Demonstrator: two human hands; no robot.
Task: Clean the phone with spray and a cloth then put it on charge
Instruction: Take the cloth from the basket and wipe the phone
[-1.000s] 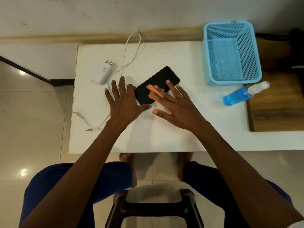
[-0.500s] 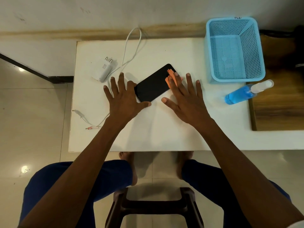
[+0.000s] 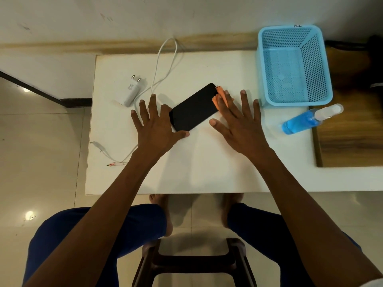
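Note:
A black phone (image 3: 193, 107) lies face up and slanted on the white table (image 3: 207, 162). My left hand (image 3: 154, 123) rests flat with fingers spread, its thumb and palm against the phone's near left end. My right hand (image 3: 236, 121) lies flat with spread fingers, pressing a small orange cloth (image 3: 217, 98) at the phone's far right end. A blue spray bottle (image 3: 306, 120) lies on its side to the right. The white charger plug (image 3: 131, 93) and its white cable (image 3: 163, 65) sit at the back left, and the cable's free end (image 3: 113, 164) is near the left edge.
A light blue mesh basket (image 3: 292, 65) stands at the back right of the table. A wooden board (image 3: 350, 133) lies to the right of the bottle. Below the table edge are my knees, bare feet and a dark stool (image 3: 192, 264).
My right hand has slid the orange cloth along the phone from its middle to its far right end. My left hand has stayed at the phone's near end.

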